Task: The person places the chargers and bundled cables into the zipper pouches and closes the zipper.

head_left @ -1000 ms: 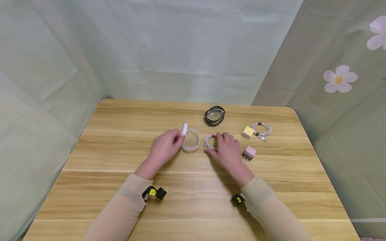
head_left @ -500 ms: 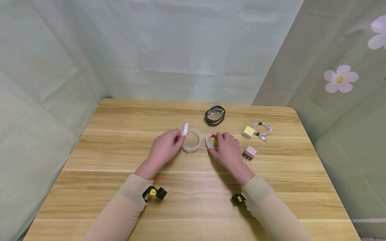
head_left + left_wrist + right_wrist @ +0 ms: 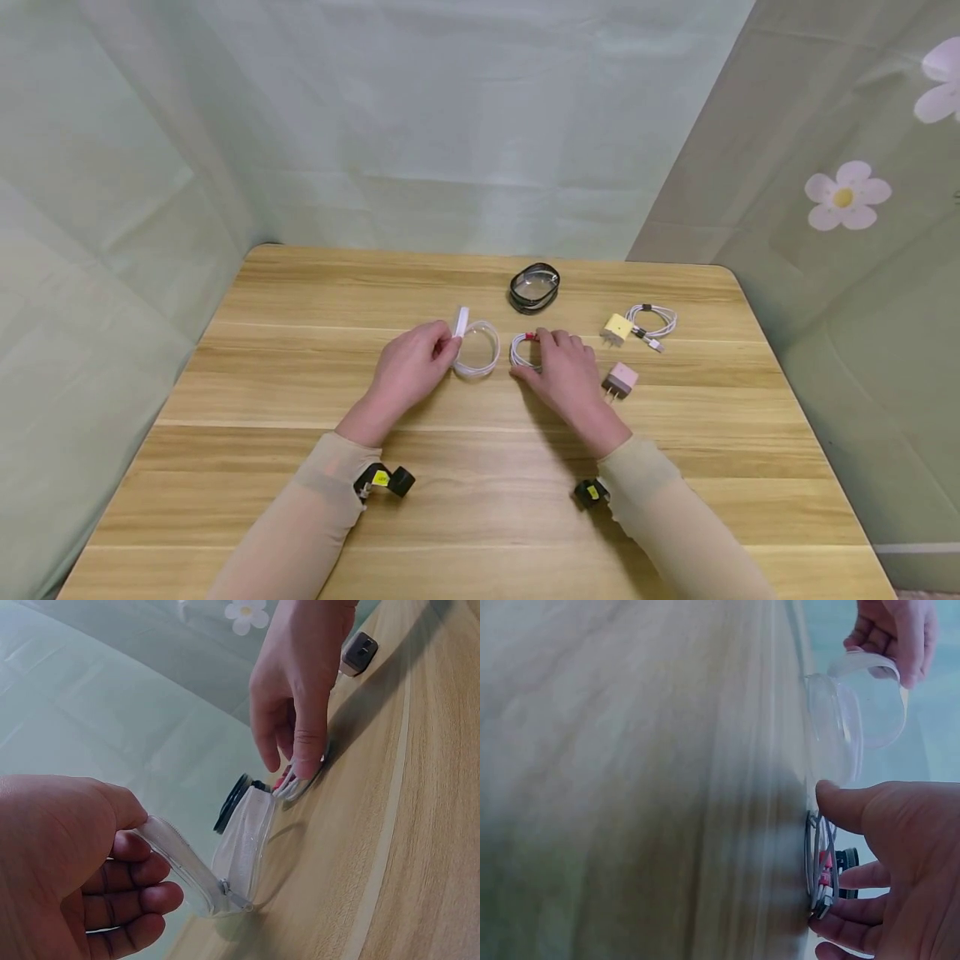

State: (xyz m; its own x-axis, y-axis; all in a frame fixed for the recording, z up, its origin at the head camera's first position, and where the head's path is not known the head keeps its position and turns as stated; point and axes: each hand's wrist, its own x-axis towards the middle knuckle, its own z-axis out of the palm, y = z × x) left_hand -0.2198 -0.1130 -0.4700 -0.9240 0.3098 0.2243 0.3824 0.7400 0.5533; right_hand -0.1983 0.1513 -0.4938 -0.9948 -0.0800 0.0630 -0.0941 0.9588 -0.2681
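My left hand [image 3: 416, 358] pinches the raised lid of a small round clear zip pouch [image 3: 495, 348] with white trim. The pouch stands unzipped on the table, its zip pull showing at the near side in the left wrist view. Just right of it, my right hand [image 3: 567, 375] holds a coiled white charging cable [image 3: 516, 357] between thumb and fingers, down at the tabletop. A red tie [image 3: 825, 867] binds the coil, and a plug end shows by the fingertips in the right wrist view. From above, the hand hides part of the coil.
Behind the hands lies a black-rimmed clear pouch [image 3: 534, 288]. To the right sit a yellow charger plug [image 3: 617, 327], another coiled white cable [image 3: 666, 317] with a black tie, and a pink and grey charger plug [image 3: 620, 380]. Curtains [image 3: 480, 125] enclose the wooden table [image 3: 480, 517].
My right thumb has drawn slightly toward the fingers and then spread back a little, with the coil shifting slightly. My left hand and the pouch stay about where they were.
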